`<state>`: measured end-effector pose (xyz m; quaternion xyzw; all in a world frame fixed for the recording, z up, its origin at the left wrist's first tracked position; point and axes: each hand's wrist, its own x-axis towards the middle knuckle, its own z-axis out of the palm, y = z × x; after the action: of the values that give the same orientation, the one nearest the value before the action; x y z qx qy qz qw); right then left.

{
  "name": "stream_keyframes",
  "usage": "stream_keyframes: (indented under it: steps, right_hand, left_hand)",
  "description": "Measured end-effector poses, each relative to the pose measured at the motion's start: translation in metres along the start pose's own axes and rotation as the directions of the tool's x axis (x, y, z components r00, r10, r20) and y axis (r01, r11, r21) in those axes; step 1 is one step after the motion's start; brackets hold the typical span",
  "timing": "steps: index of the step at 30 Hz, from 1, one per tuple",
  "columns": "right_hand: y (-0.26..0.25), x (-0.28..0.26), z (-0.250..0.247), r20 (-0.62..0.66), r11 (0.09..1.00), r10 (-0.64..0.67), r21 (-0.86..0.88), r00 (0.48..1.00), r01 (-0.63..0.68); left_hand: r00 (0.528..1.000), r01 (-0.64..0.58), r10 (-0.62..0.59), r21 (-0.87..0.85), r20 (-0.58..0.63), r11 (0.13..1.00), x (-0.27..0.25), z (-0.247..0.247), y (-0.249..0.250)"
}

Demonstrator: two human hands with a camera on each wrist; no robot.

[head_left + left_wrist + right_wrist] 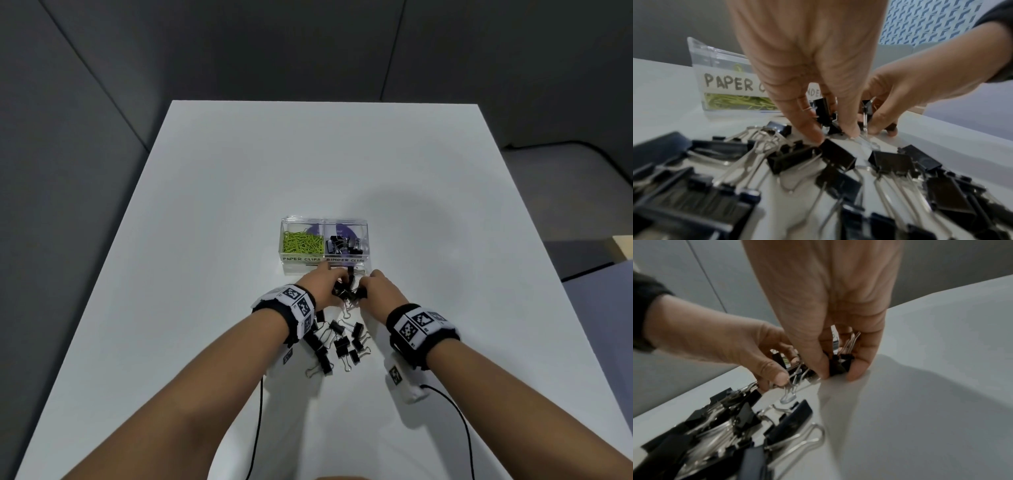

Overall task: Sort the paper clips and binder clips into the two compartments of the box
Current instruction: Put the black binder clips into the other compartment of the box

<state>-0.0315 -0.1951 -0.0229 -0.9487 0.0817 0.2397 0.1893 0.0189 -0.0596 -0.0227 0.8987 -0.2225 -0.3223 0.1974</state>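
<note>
A clear two-part box (287,265) stands mid-table. Its left part, labelled PAPER CLIPS, holds green paper clips (302,242); its right part holds black binder clips (343,247). Just in front of the box both hands meet over a clump of binder clips. My left hand (323,287) has its fingers curled round several black binder clips (825,112). My right hand (375,289) pinches other binder clips (840,363) between thumb and fingers, fingertips touching the table. A loose pile of black binder clips (339,342) lies between my wrists.
The white table (212,192) extends bare on all sides of the box. Grey wall panels stand behind it. Black cables (258,411) run from the wrist cameras toward the near edge.
</note>
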Motion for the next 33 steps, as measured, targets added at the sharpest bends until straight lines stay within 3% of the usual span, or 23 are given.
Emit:
stream_keyframes:
  steps: [6, 10, 13, 18, 24, 26, 30, 33]
  right_hand:
    - [0.007, -0.004, 0.0, -0.058, 0.998, -0.055, 0.002, 0.997, 0.055]
    - [0.013, -0.007, 0.0, -0.096, 0.997, -0.07, 0.007, 0.993, 0.071]
    - [0.019, -0.01, 0.0, -0.099, 0.998, -0.058, 0.018, 0.993, 0.06]
    - [0.025, -0.017, 0.005, -0.115, 0.996, -0.084, 0.021, 0.99, 0.087]
    - [0.037, -0.019, -0.014, -0.226, 0.981, 0.092, 0.19, 0.97, -0.048]
    - [0.037, -0.023, -0.02, -0.183, 0.994, 0.044, 0.107, 0.982, -0.025]
    - [0.025, -0.03, -0.008, 0.043, 0.988, -0.052, -0.142, 0.998, 0.057]
    - [0.016, -0.027, 0.004, 0.057, 0.969, -0.065, -0.235, 0.996, 0.077]
  left_hand:
    - [0.996, -0.011, -0.001, -0.122, -0.093, 0.992, -0.005, 0.002, -0.004]
    - [0.994, -0.023, 0.01, -0.117, -0.111, 0.993, -0.003, 0.006, -0.003]
    - [0.999, 0.003, -0.009, -0.14, -0.045, 0.99, 0.0, 0.006, -0.001]
    - [0.997, 0.039, -0.039, -0.001, 0.064, 0.999, 0.002, 0.004, 0.0]
    - [1.0, -0.017, 0.017, -0.035, 0.02, 0.999, -0.005, -0.002, -0.001]
    - [0.999, -0.042, 0.042, -0.062, 0.002, 0.997, -0.008, -0.004, -0.002]
    - [1.0, -0.015, 0.014, -0.092, -0.009, 0.996, -0.014, -0.011, -0.007]
    - [1.0, 0.014, -0.015, -0.03, -0.024, 0.999, -0.022, -0.016, -0.012]
